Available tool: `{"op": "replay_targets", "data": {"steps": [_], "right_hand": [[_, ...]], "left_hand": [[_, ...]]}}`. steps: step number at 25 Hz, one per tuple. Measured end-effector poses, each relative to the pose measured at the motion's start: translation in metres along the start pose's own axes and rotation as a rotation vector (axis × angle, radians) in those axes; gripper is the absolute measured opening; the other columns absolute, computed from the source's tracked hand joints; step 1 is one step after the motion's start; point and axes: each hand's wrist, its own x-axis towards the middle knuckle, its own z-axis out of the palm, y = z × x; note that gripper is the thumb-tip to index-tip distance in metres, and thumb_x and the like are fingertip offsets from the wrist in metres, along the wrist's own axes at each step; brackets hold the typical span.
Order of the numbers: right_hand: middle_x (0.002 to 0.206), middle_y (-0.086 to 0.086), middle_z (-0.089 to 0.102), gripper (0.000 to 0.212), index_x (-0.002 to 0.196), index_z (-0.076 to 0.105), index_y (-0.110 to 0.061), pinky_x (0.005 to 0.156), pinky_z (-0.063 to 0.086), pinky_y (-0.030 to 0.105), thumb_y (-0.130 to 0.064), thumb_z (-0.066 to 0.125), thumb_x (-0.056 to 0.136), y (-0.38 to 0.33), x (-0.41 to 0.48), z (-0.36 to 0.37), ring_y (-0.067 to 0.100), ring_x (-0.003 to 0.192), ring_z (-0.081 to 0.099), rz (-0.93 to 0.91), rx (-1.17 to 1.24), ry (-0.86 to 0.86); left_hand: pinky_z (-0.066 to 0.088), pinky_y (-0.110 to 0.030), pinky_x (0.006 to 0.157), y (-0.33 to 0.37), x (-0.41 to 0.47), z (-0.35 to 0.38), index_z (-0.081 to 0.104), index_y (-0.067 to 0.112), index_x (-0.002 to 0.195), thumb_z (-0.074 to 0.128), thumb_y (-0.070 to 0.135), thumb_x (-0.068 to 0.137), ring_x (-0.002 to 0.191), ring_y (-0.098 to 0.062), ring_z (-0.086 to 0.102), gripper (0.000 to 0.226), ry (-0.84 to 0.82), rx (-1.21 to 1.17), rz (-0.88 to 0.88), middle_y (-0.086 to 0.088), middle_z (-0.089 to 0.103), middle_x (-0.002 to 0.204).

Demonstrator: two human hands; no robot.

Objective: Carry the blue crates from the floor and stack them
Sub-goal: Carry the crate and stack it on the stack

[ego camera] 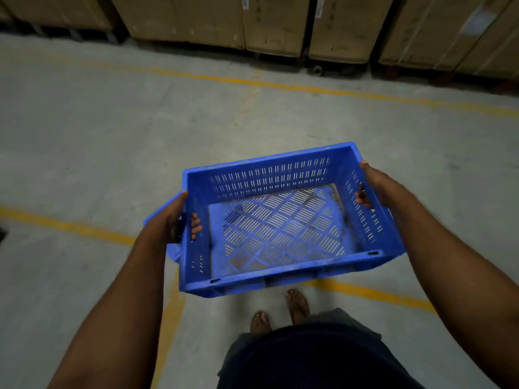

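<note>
An empty blue slotted crate (269,167) hangs in the air in front of me, above the floor and my feet. My left hand (174,217) grips its left end wall, fingers curled through the handle hole to the inside. My right hand (370,182) grips the right end wall the same way, fingertips showing inside. A sliver of a second blue crate (161,211) shows just behind my left hand, mostly hidden.
Grey concrete floor (112,136) with yellow painted lines (252,82) stretches ahead. A row of large cardboard boxes (275,23) on pallets lines the far side. My feet (280,310) stand below the crate.
</note>
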Motion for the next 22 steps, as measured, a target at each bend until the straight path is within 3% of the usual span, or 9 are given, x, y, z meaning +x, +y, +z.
{"op": "replay_targets", "data": {"steps": [5, 12, 16, 18, 20, 22], "right_hand": [[0.066, 0.009, 0.055, 0.065, 0.074, 0.049, -0.011, 0.050, 0.035, 0.025, -0.069, 0.032, 0.099, 0.016, -0.025, -0.016, 0.018, 0.031, 0.055, -0.035, 0.061, 0.077], [0.066, 0.011, 0.065, 0.063, 0.081, 0.062, -0.007, 0.049, 0.041, 0.024, -0.066, 0.044, 0.094, 0.063, -0.060, -0.039, 0.024, 0.048, 0.062, -0.046, 0.171, 0.271], [0.064, 0.008, 0.073, 0.079, 0.070, 0.070, -0.009, 0.062, 0.054, 0.035, -0.076, 0.033, 0.090, 0.121, -0.095, -0.047, 0.027, 0.059, 0.072, -0.126, 0.134, 0.517], [0.061, 0.004, 0.072, 0.085, 0.072, 0.069, -0.011, 0.073, 0.055, 0.038, -0.080, 0.024, 0.090, 0.157, -0.112, -0.050, 0.025, 0.062, 0.071, -0.150, 0.086, 0.629], [0.068, 0.005, 0.072, 0.084, 0.078, 0.065, -0.014, 0.077, 0.056, 0.041, -0.086, 0.024, 0.088, 0.196, -0.128, -0.059, 0.027, 0.068, 0.071, -0.172, 0.095, 0.720], [0.077, 0.008, 0.071, 0.081, 0.080, 0.060, -0.016, 0.078, 0.056, 0.044, -0.091, 0.029, 0.084, 0.233, -0.140, -0.073, 0.033, 0.076, 0.070, -0.191, 0.096, 0.778]], "left_hand": [[0.040, -0.032, 0.061, 0.010, -0.004, 0.013, 0.051, 0.010, 0.072, 0.037, 0.078, 0.091, 0.039, -0.021, 0.061, 0.072, -0.051, 0.105, 0.044, -0.006, 0.056, 0.047], [0.038, -0.019, 0.038, 0.006, -0.010, 0.042, 0.042, 0.013, 0.067, 0.028, 0.078, 0.094, 0.029, -0.017, 0.047, 0.071, -0.070, 0.181, 0.164, -0.002, 0.043, 0.039], [0.040, -0.025, 0.047, -0.013, -0.009, 0.078, 0.053, 0.015, 0.064, 0.038, 0.084, 0.086, 0.037, -0.021, 0.050, 0.075, 0.084, 0.148, 0.355, -0.007, 0.051, 0.047], [0.055, -0.042, 0.061, -0.031, 0.003, 0.090, 0.062, 0.011, 0.064, 0.026, 0.100, 0.072, 0.058, -0.035, 0.064, 0.096, 0.197, 0.230, 0.412, -0.019, 0.066, 0.062], [0.057, -0.061, 0.082, -0.046, 0.019, 0.106, 0.069, 0.009, 0.075, 0.017, 0.107, 0.064, 0.083, -0.046, 0.070, 0.111, 0.207, 0.294, 0.439, -0.028, 0.072, 0.087], [0.056, -0.063, 0.085, -0.052, 0.007, 0.131, 0.069, 0.013, 0.072, 0.022, 0.107, 0.064, 0.082, -0.045, 0.070, 0.105, 0.181, 0.319, 0.482, -0.026, 0.071, 0.084]]}}
